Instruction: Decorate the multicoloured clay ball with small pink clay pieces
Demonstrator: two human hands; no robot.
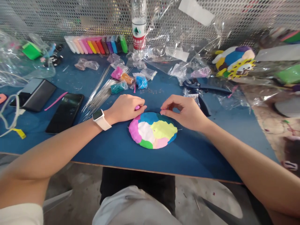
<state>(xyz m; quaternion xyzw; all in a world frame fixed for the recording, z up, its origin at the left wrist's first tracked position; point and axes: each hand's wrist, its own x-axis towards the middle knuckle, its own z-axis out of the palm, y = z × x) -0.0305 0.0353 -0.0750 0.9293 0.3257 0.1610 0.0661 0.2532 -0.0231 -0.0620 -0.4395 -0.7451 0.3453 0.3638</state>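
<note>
A flat round clay disc [152,130] of several colour patches (pink, white, yellow, blue, green) lies on the blue table [112,147] in front of me. My left hand [125,107], with a white watch on the wrist, rests at the disc's upper left edge, fingers curled round a small pink piece of clay [137,107]. My right hand [185,112] sits at the disc's upper right edge, thumb and forefinger pinched together just above the rim; whatever they pinch is too small to name.
Small bags of coloured clay [127,78] and thin metal rods [98,93] lie behind the disc. A row of clay sticks [96,45], a water bottle [138,25], two phones [65,112], black pliers [203,90], a clay figure [234,61] and plastic wrappers surround them.
</note>
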